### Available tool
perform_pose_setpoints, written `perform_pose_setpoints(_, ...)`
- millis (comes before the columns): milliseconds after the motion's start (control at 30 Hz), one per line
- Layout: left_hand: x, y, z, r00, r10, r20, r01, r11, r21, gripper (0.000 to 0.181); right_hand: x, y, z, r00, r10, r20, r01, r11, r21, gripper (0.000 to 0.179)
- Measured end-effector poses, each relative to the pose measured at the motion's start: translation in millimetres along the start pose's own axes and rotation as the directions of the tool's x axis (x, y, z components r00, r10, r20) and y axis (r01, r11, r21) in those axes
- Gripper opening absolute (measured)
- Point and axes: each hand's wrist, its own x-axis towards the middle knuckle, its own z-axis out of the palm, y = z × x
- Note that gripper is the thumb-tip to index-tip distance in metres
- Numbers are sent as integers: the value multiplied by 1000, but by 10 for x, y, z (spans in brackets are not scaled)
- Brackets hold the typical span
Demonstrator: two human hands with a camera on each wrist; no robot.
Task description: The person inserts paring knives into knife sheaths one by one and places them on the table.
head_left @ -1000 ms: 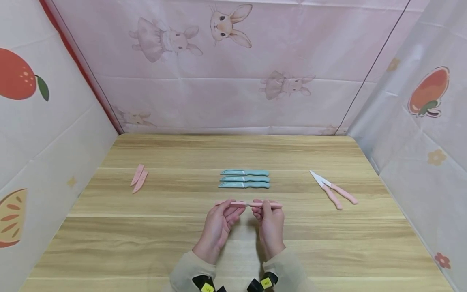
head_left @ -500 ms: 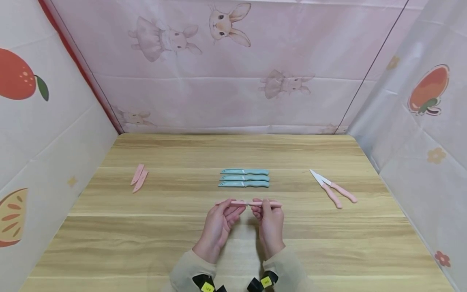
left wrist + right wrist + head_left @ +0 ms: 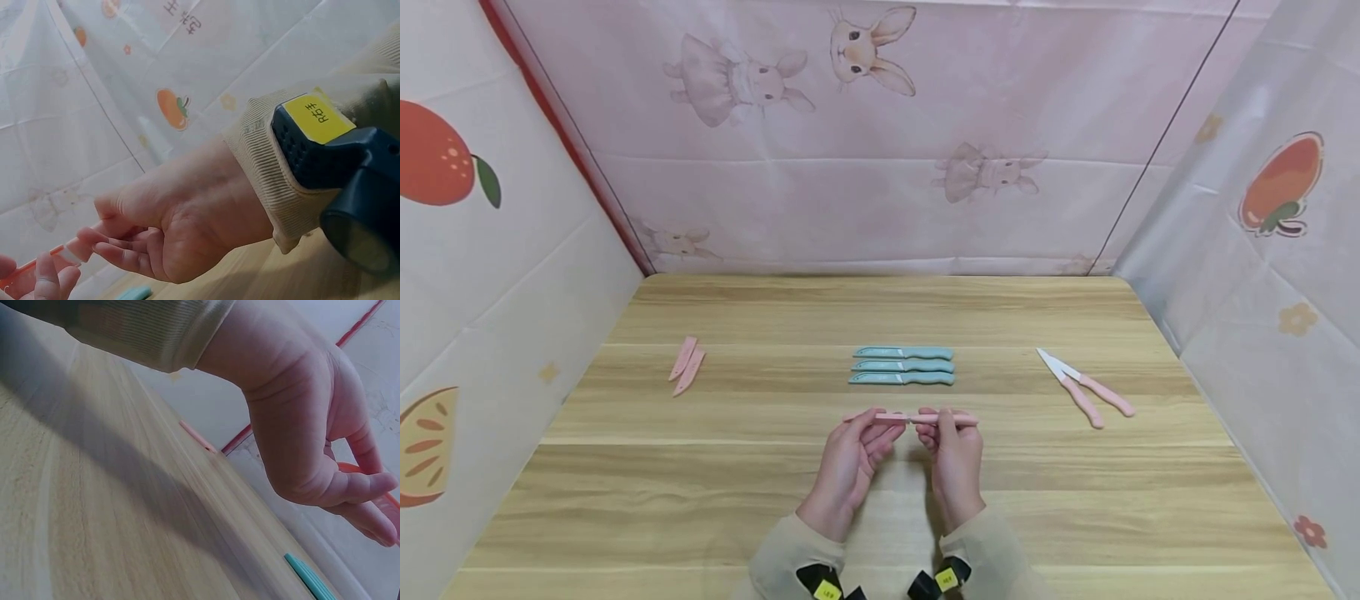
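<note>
Knife (image 3: 967,421) mostly inside its pink sheath (image 3: 891,418); slipping looks the main hazard

Any tilt between the two parts could jam the blade at the sheath's mouth, and a sudden jerk on a loose pinch could bare the edge beside the fingers. Left hand (image 3: 842,472) pinches the sheath between thumb and fingertips; right hand (image 3: 958,468) pinches the handle. The hands are near each other, linked by the knife above the table (image 3: 662,500). From it, teal knives (image 3: 928,367) lie at 12 o'clock, loose sheaths (image 3: 688,373) toward 10, uncovered knives (image 3: 1107,396) toward 3.
</note>
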Motion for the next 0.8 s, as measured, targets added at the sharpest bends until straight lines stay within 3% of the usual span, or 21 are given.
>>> perform_pose_setpoints(367,14,-24,3,1000,20,9,-20,999,45,32,-4,-14,18,1000,-6,3,6,999,49,16)
perform_pose_setpoints(567,37,-3,18,996,87,17,-89,988,129,36,7,-72,-16,997,-19,80,1,975,224,32)
perform_pose_setpoints(667,44,39,11,994,106,12,-107,982,158,35,24,-103,-44,998,-19,66,2,968,252,28)
perform_pose_setpoints(733,52,65,4,989,144,-37,-136,977,166,32,38,-118,-54,999,-19,37,11,976,219,23)
perform_pose_setpoints(800,63,90,-2,972,206,-112,-187,969,159,28,54,-126,-58,1000,-8,5,7,985,170,17)
